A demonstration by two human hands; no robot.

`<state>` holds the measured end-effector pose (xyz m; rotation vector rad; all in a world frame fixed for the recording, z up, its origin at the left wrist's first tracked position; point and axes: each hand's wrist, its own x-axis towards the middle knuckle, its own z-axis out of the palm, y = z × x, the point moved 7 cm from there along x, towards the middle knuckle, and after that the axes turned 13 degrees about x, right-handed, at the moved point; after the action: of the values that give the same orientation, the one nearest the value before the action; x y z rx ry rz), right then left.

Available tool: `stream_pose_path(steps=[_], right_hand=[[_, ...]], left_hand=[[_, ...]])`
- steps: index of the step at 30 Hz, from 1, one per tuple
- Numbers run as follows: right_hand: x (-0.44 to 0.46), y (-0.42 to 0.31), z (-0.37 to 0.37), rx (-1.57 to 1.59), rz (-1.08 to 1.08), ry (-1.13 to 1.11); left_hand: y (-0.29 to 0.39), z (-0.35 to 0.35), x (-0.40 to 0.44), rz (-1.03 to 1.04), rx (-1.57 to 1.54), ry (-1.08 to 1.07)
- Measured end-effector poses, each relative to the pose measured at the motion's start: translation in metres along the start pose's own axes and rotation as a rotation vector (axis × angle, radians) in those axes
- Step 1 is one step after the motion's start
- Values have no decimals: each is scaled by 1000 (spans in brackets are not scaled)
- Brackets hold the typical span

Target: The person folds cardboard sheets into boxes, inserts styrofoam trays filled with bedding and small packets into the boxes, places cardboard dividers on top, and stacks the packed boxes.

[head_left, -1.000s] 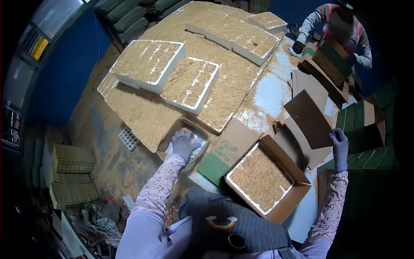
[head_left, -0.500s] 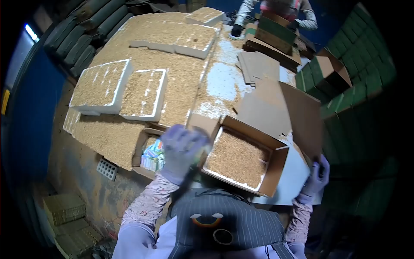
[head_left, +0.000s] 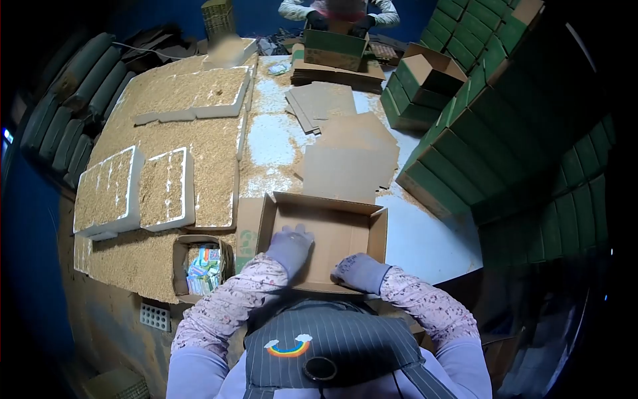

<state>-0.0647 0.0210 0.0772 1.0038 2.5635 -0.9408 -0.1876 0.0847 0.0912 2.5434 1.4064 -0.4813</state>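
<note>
An open cardboard box (head_left: 325, 229) lies in front of me, and a brown cardboard sheet covers its inside. My left hand (head_left: 291, 249), gloved, rests over the box's left part with its fingers spread on the cardboard. Near the front edge my gloved right hand (head_left: 359, 272) has its fingers curled down against the cardboard; whether it holds anything is hidden. The sawdust-like filling seen before is out of sight. Left of the box is a small carton (head_left: 181, 271) with colourful packets (head_left: 204, 267) inside.
White foam trays (head_left: 168, 189) full of sawdust-like material stand at the left. Flat cardboard sheets (head_left: 342, 159) lie behind the box. Green boxes (head_left: 458, 149) are stacked at the right. A person (head_left: 339, 12) handles a green box at the far side.
My left hand has moved from the packets to the box. My right hand has brought the raised cardboard sheet down into the box, covering the filling. The view has turned right.
</note>
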Motion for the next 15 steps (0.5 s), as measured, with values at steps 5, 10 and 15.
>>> stream_pose_path(steps=[5,10,15], right_hand=[[-78,13,-92,517,123,752],[-92,95,-10,849,-56,602],[-46,63,-10,1746,610,738]], left_hand=[[-57,-67,-62,-73,-420,490],[-128,68,-29,-152,-1382,108],[-84,106,0,-343,-838,11]])
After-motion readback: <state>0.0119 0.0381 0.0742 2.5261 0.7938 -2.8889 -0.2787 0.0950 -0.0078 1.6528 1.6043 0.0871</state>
